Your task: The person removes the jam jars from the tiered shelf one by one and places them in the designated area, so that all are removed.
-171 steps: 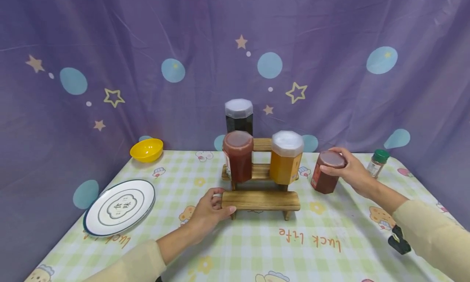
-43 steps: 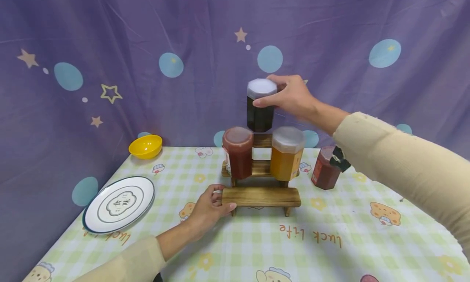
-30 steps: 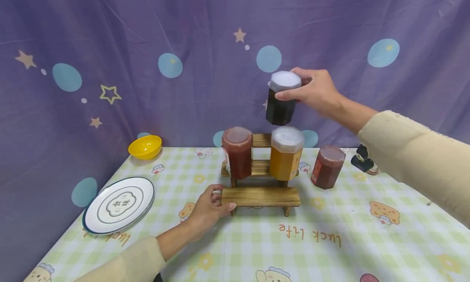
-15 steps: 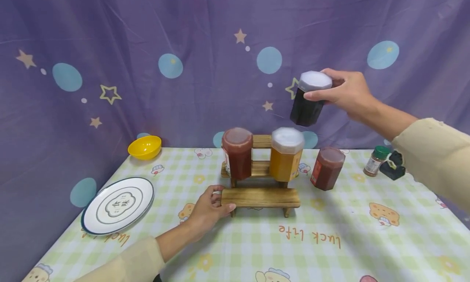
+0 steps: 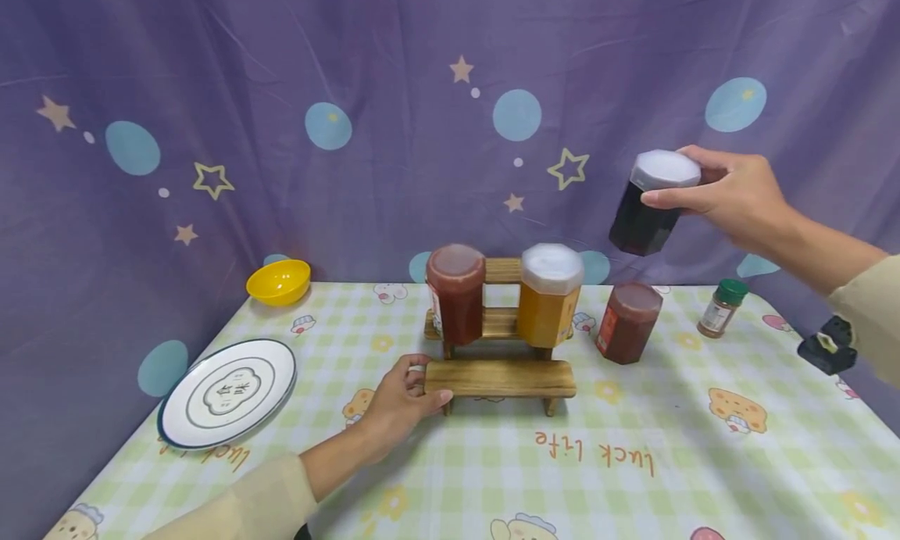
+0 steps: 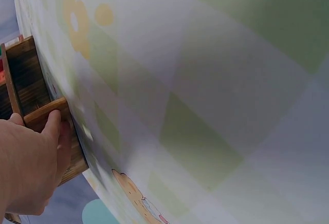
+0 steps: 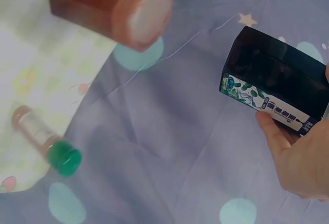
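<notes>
High at the right of the head view, my right hand (image 5: 745, 196) grips a dark jam jar (image 5: 643, 219) by its white lid, the jar tilted in the air. Its printed label (image 7: 272, 106) shows in the right wrist view. My left hand (image 5: 397, 407) holds the left end of the lowest step of a wooden stepped rack (image 5: 501, 377), thumb on top. On the rack's middle step stand a red jar (image 5: 455, 298) and an amber jar (image 5: 550, 298). Another red jar (image 5: 629, 325) stands on the tablecloth right of the rack, below the held jar.
A green-capped spice bottle (image 5: 722, 309) stands at the back right. At the left lie a white plate (image 5: 274, 360) and, behind it, a yellow bowl (image 5: 280, 284). A purple curtain (image 5: 394, 196) hangs behind the checked tablecloth (image 5: 492, 485).
My right hand let go of the red jar on the table, then lifted the dark jar off the rack's top and carried it right. The left hand stays on the rack.
</notes>
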